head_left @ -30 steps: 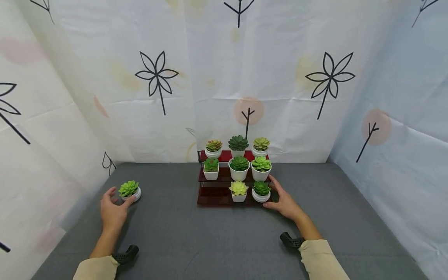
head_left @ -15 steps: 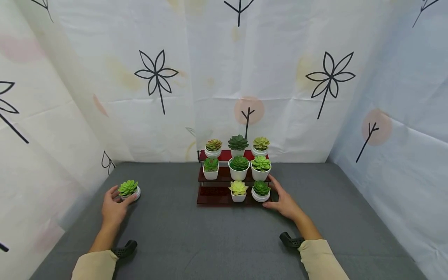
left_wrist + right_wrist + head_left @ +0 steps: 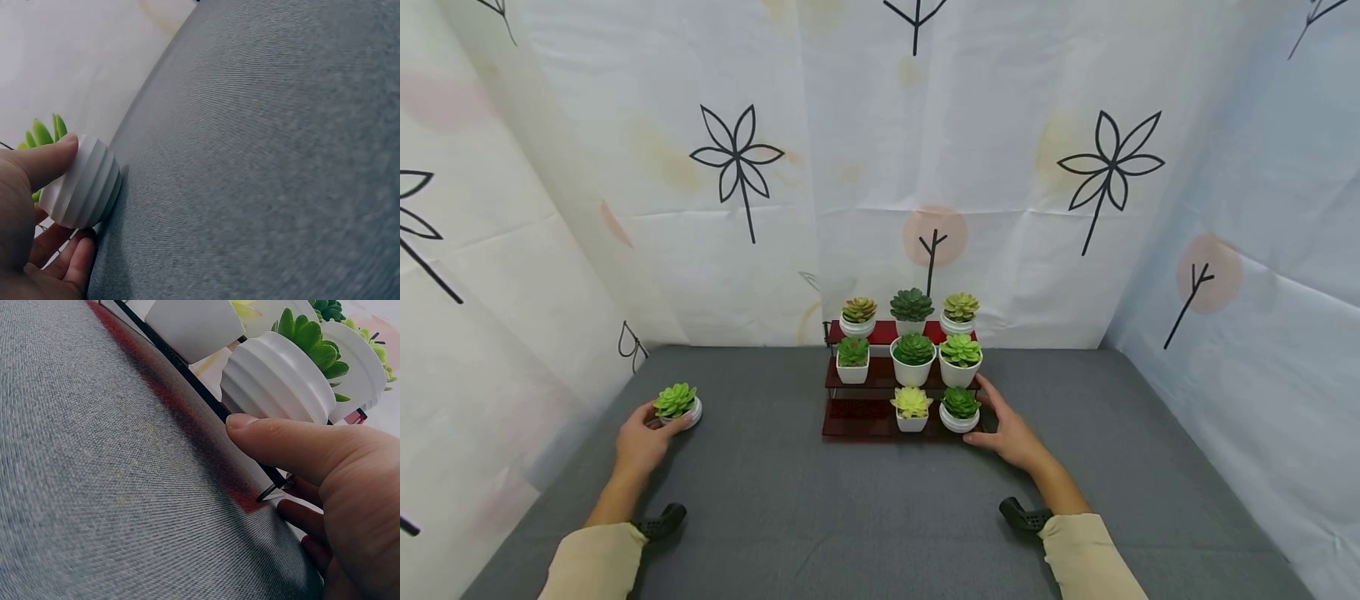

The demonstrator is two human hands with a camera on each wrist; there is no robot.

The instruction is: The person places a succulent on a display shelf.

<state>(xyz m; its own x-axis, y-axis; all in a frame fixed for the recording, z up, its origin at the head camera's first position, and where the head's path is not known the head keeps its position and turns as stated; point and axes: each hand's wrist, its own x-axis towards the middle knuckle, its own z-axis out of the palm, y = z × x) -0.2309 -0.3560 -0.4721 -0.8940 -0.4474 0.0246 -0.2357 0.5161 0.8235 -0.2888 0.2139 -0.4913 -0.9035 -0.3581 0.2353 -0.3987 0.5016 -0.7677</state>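
At the left of the table my left hand point(image 3: 642, 446) holds a small potted succulent point(image 3: 675, 400), bright green in a white ribbed pot. In the left wrist view the thumb lies on the pot point(image 3: 87, 184), with fingers round its other side; the pot stands tilted in that picture, close to the cloth. My right hand point(image 3: 1011, 437) grips the right end of a dark red three-tier rack point(image 3: 857, 423). Its thumb point(image 3: 269, 440) presses the front edge, beside a dark green succulent point(image 3: 960, 403), and the other fingers lie partly hidden round the end.
Several white-potted succulents fill the rack's upper two tiers, including a dark green one point(image 3: 912, 307) at the back. On the bottom tier a pale yellow-green succulent point(image 3: 912, 403) stands mid-row, with bare shelf left of it. Grey cloth covers the table point(image 3: 820, 508); printed curtains point(image 3: 865, 150) enclose it.
My left hand's fingers have closed in round the pot of the bright green succulent, which has hardly moved. The left forearm has shifted slightly left. My right hand and the rack stay put.
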